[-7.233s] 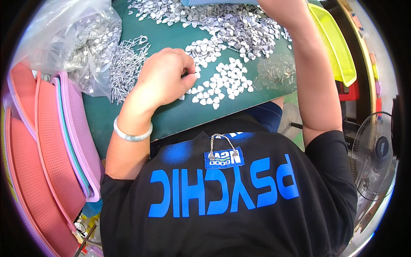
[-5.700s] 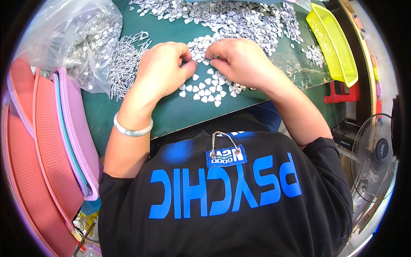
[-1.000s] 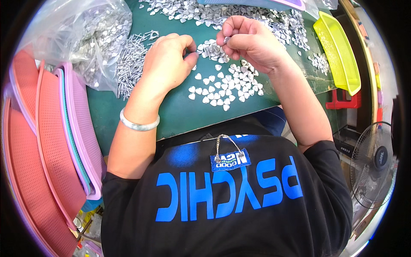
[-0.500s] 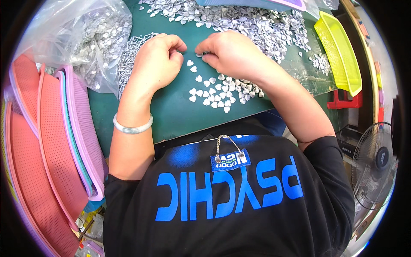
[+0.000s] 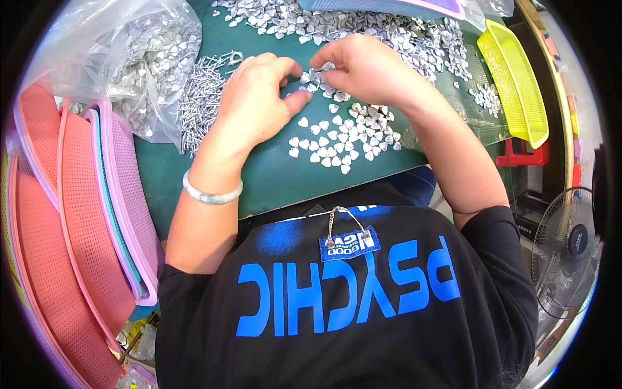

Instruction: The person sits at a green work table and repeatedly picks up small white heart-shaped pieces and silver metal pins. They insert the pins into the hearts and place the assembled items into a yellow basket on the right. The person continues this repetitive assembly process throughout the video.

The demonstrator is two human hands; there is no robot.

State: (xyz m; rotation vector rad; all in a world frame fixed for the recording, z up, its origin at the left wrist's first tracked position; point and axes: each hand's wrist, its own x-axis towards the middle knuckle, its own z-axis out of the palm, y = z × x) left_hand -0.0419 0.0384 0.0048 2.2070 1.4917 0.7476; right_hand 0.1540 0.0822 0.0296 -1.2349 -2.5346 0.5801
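Observation:
Small silver heart-shaped pieces [image 5: 338, 144] lie in a loose cluster on the green tabletop [image 5: 272, 175]. My right hand [image 5: 366, 70] curls over a small clump of the same hearts [image 5: 317, 79], which shows between its thumb and forefinger. Facing it from the left is my left hand [image 5: 259, 97], a pale bangle on its wrist. The left thumb and fingers are bent and apart, close to that clump, with nothing seen in them. Its curled inner fingers are partly hidden. A heap of silver nail-like pins [image 5: 202, 94] lies beside the left wrist.
A large heap of hearts [image 5: 389, 35] spreads across the far table under a blue-purple tray [image 5: 382, 6]. At left are a clear bag of hearts [image 5: 152, 71] and stacked pink and purple baskets [image 5: 129, 194]. A yellow-green basket [image 5: 515, 81] and a fan [image 5: 570, 246] are at right.
My left hand has moved right, uncovering more of the pins, and its thumb has spread. My right hand has shifted slightly right and up; a clump of hearts now shows at its fingers.

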